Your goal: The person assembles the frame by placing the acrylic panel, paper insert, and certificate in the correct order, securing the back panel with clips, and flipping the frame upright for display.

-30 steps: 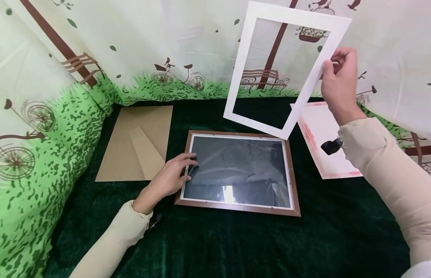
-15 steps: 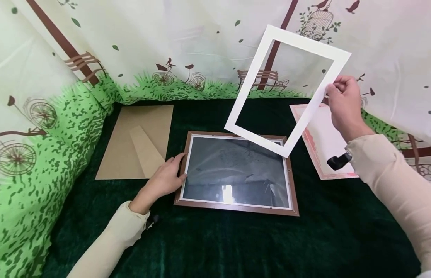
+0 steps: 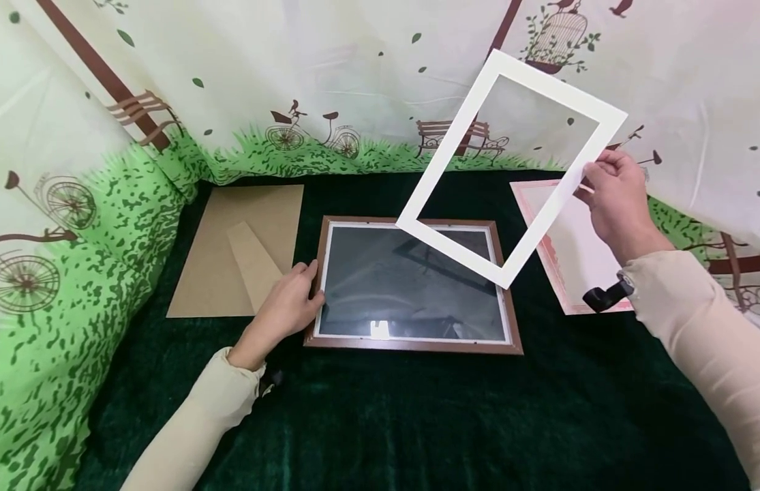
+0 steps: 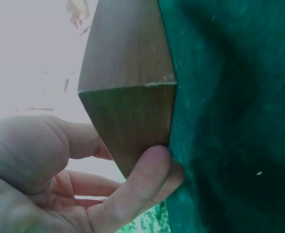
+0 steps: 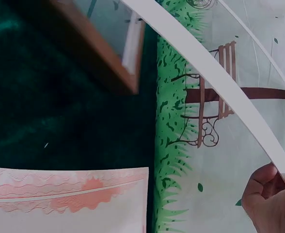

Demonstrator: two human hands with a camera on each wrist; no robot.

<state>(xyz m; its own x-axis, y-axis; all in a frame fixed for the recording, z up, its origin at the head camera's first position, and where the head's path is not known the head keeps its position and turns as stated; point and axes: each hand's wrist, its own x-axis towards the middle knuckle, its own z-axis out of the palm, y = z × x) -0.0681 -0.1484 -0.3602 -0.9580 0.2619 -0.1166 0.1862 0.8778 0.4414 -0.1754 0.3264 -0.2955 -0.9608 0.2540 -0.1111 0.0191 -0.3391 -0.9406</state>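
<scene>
Since the earlier frame, the white card border (image 3: 450, 145) has leaned further over to the right, and the picture frame (image 3: 412, 346) sits slightly farther up the head view. The border hangs tilted above the picture frame's far right part, its lower end overlapping there; whether they touch cannot be told. Its long axis slants from upper right to lower left, while the picture frame's runs left to right, nearly square to the person. The right hand (image 3: 621, 198), nearer the border, pinches its right long side, wrist raised. The left hand (image 3: 287, 300) reaches forward and grips the picture frame's left side. Beyond lie a brown backing board (image 3: 202, 273) to the left and a pink-edged sheet (image 3: 579, 266) to the right, on dark green cloth (image 3: 380, 423).
</scene>
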